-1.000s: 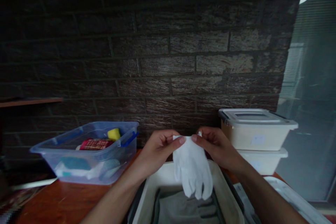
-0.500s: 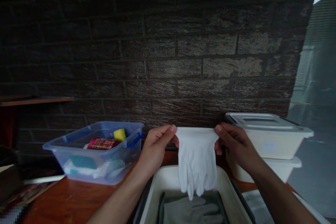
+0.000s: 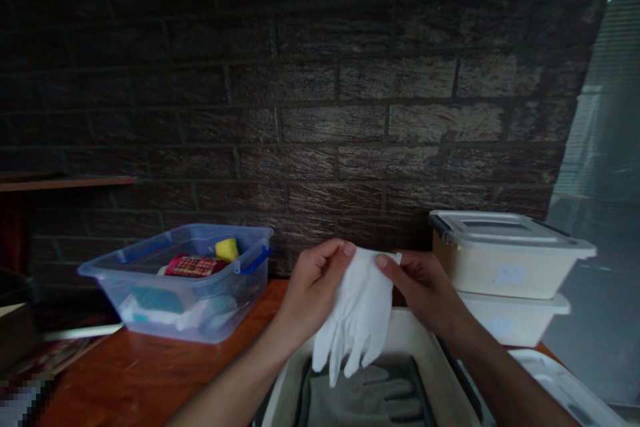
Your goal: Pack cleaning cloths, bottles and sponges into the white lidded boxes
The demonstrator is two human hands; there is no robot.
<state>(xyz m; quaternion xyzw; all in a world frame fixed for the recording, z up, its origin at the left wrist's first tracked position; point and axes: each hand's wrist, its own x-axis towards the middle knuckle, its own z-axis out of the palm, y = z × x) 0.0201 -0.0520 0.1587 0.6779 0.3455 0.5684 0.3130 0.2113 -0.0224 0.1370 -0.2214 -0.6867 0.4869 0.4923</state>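
Observation:
A white cloth glove (image 3: 359,313) hangs fingers-down above an open white bin (image 3: 430,373). My left hand (image 3: 313,290) pinches the glove's cuff at its left corner. My right hand (image 3: 425,290) pinches the cuff at its right corner, close to the left hand. The cuff is bunched between the two hands. Grey gloves (image 3: 370,397) lie flat in the bottom of the bin, right under the hanging glove.
A clear blue-handled tub (image 3: 175,287) with a yellow item and a red packet stands at the left on the reddish wooden table (image 3: 125,380). Two stacked lidded white boxes (image 3: 505,267) stand at the right. A loose lid (image 3: 565,393) lies lower right. A dark brick wall rises behind.
Half a second ago the cuff was stretched wide between my hands; now my hands have come together and the glove hangs lower, slanted left, closer to the bin.

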